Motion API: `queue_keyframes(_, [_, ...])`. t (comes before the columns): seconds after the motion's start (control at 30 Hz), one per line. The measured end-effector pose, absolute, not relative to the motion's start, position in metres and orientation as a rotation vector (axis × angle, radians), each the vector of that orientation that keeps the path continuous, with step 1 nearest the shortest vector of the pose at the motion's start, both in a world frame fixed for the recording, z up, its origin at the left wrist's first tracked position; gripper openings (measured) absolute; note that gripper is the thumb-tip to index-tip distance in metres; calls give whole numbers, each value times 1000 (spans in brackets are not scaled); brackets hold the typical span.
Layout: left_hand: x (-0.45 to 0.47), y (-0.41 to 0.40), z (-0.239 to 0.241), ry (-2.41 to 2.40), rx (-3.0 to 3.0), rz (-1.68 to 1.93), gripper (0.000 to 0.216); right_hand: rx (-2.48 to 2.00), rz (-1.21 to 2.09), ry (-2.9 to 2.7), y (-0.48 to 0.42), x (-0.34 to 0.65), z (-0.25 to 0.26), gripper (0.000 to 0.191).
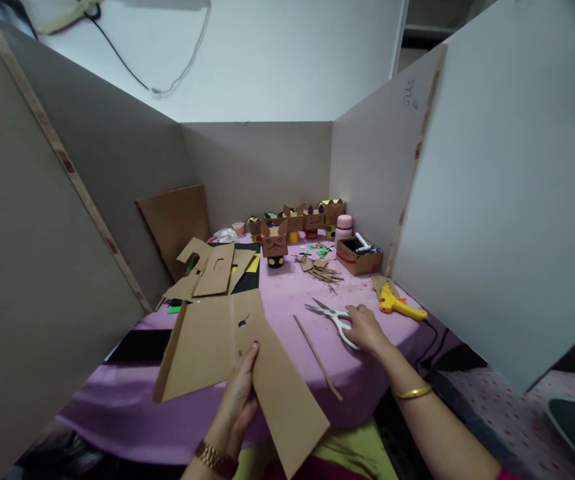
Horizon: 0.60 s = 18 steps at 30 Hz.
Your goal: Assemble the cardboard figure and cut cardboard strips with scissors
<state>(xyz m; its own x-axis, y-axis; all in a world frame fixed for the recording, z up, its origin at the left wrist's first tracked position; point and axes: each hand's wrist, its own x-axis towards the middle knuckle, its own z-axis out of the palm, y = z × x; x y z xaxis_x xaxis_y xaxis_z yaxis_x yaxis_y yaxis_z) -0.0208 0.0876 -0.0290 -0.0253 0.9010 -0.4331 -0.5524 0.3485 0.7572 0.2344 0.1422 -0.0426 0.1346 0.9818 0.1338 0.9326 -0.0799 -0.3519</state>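
My left hand (240, 393) grips a long brown cardboard sheet (272, 380) near the table's front edge, thumb on top. The sheet overlaps a larger cardboard piece (197, 347) with a small cut-out hole. My right hand (365, 328) rests on the white handles of a pair of scissors (330, 313) lying open on the purple tablecloth (287, 287), fingers curled over them. A thin cardboard strip (317, 357) lies between my hands.
A yellow glue gun (397, 303) lies at the right edge. Further back are cardboard animal boxes (274, 244), a small box of markers (358, 255), a pink bottle (344, 227), cardboard scraps (322, 270) and stacked cut pieces (212, 270). Grey partition walls surround the table.
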Motion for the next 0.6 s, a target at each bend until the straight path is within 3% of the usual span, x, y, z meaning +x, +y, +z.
queue_keyframes(0.23, [-20, 86, -27, 1069, 403, 1239, 15, -1953, 121, -2135, 127, 225, -22, 23])
queue_keyframes(0.6, [-24, 86, -24, 1095, 450, 1292, 16, -1910, 358, -2164, 112, 169, -18, 18])
